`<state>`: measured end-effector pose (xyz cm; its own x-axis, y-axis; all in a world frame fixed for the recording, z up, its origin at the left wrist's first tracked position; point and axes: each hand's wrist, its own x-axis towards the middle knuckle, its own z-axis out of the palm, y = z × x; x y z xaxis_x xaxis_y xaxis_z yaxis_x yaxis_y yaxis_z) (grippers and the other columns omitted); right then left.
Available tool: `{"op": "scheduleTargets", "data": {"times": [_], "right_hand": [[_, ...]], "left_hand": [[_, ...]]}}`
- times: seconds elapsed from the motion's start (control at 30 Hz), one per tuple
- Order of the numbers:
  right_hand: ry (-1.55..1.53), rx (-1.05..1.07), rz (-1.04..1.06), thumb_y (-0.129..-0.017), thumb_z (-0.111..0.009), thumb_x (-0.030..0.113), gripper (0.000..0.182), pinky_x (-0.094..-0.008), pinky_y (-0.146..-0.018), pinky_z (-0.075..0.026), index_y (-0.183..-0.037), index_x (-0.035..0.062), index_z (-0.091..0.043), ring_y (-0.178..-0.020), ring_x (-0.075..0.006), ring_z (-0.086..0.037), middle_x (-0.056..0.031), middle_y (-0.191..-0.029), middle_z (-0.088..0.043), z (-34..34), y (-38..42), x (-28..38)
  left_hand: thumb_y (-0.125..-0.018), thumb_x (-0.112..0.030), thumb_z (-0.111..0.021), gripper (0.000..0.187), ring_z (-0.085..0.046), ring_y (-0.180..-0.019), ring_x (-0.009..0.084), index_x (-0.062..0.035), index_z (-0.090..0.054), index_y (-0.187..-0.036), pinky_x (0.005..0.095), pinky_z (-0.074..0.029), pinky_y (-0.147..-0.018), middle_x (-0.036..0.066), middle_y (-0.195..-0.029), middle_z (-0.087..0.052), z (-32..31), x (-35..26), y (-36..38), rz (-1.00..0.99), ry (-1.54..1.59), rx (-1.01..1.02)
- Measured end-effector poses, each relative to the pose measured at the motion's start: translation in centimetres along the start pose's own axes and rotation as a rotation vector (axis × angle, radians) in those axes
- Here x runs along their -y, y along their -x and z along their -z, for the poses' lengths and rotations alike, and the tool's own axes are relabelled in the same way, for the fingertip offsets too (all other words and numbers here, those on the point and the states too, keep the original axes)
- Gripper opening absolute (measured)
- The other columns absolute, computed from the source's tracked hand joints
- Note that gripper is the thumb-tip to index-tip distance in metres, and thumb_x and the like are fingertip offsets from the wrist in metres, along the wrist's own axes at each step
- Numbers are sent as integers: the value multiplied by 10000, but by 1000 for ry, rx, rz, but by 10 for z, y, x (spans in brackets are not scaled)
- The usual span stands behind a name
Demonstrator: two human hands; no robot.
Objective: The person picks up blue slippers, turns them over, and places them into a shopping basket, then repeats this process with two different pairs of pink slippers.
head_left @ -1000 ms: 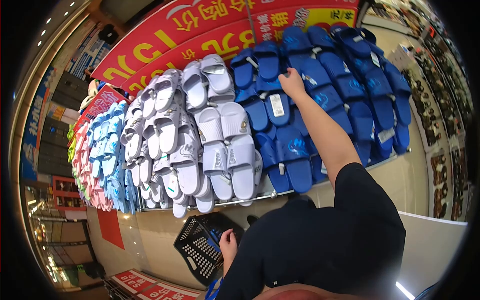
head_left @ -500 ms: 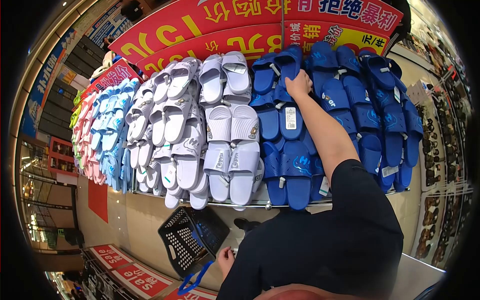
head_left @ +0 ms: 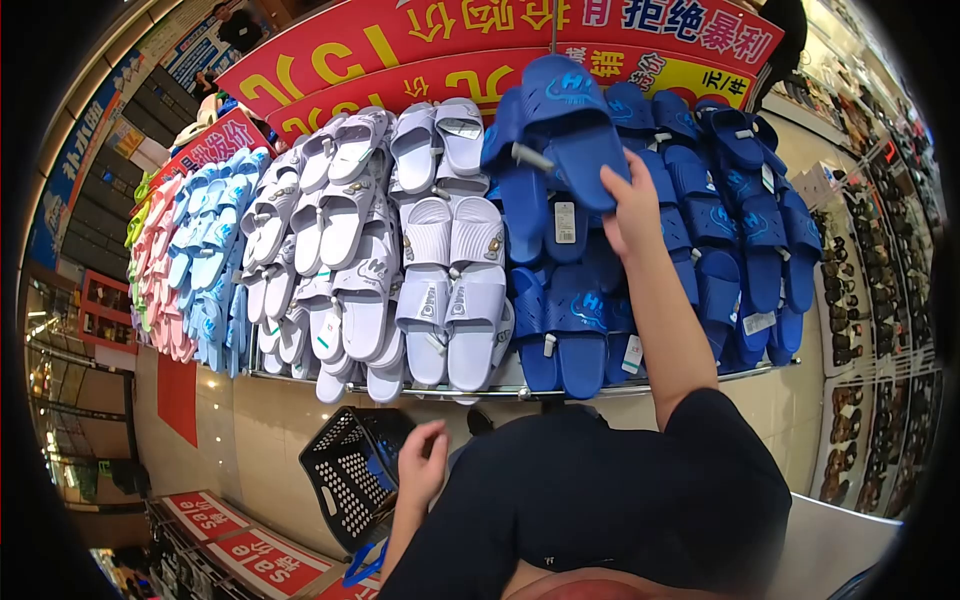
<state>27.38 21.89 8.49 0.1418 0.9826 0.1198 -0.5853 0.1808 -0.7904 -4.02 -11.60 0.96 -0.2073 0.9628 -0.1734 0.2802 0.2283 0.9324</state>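
— Gripped how? What has the right hand (head_left: 632, 205) got?

— Its fingers are curled tight around a pair of dark blue slides (head_left: 552, 130), tied together with a white tag strap, lifted clear of the display rack (head_left: 640, 388). That pair sits at about twelve o'clock from the hand's wrist, soles toward the camera, overlapping the red price banner (head_left: 420, 45).

— And the rest of the blue ones?

— More blue slides (head_left: 740, 220) lie stacked on the rack at three o'clock of the raised pair, and others just below it at six o'clock.

— What about the left hand (head_left: 421, 468)?

— Low down, fingers loosely spread, holding nothing. A black perforated shopping basket (head_left: 350, 470) stands at nine o'clock of it, just beside it; whether the fingers touch the rim I cannot tell.

— Anything else on the rack?

— Lilac-white slides (head_left: 440, 270) fill the middle, at nine o'clock of the blue ones. Further round at nine o'clock come light blue slides (head_left: 205, 250), then pink ones at the far edge.
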Motion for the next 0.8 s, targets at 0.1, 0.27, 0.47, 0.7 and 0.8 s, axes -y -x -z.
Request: {"op": "scheduleTargets", "data": {"times": [0.1, 0.27, 0.47, 0.7, 0.8], "right_hand": [[-153, 50, -160, -923, -574, -7, 500, -383, -965, -521, -1389, -28, -392, -1127, -252, -612, -160, -1246, -580, -3, 71, 10], [-315, 99, -371, -927, -560, 8, 546, -448, -1014, -505, -1429, -3, -347, -1194, -299, -593, -194, -1316, -549, 2, 170, -5], [-81, 156, -263, -827, -697, 59, 557, -431, -1012, -504, -1300, 14, -407, -1193, -303, -597, -182, -1250, -584, 16, 223, -11], [-73, 353, -407, -833, -761, 284, 895, -451, -1103, -400, -1518, 18, -251, -1324, -301, -499, -178, -1447, -467, 39, 243, -17], [-299, 315, -433, -993, -532, 446, 687, -452, -1127, -368, -1510, 45, -322, -1346, -273, -476, -111, -1483, -460, 37, 239, -29]], "left_hand": [[-969, -36, -497, 467, -560, -1187, 218, 11, -415, -1427, 356, -429, -1035, 143, -1269, -584, -4, -17, -52, -111, 300, 121], [-975, -481, -566, 809, -392, -1398, 279, -32, -214, -1547, 433, -329, -1141, 140, -1513, -394, -31, -23, -132, -156, 778, 530], [-830, -627, -658, 919, -517, -1290, 279, -54, -352, -1481, 451, -399, -1101, 113, -1434, -500, -33, -75, -104, 76, 1076, 393], [-896, -393, -699, 688, -565, -1195, 218, 12, -444, -1389, 385, -442, -1040, 106, -1309, -577, -13, -85, -114, -160, 850, 509], [-929, -328, -664, 602, -567, -1189, 215, 30, -463, -1369, 373, -444, -1033, 111, -1293, -590, -6, -79, -114, -152, 804, 518]]}}
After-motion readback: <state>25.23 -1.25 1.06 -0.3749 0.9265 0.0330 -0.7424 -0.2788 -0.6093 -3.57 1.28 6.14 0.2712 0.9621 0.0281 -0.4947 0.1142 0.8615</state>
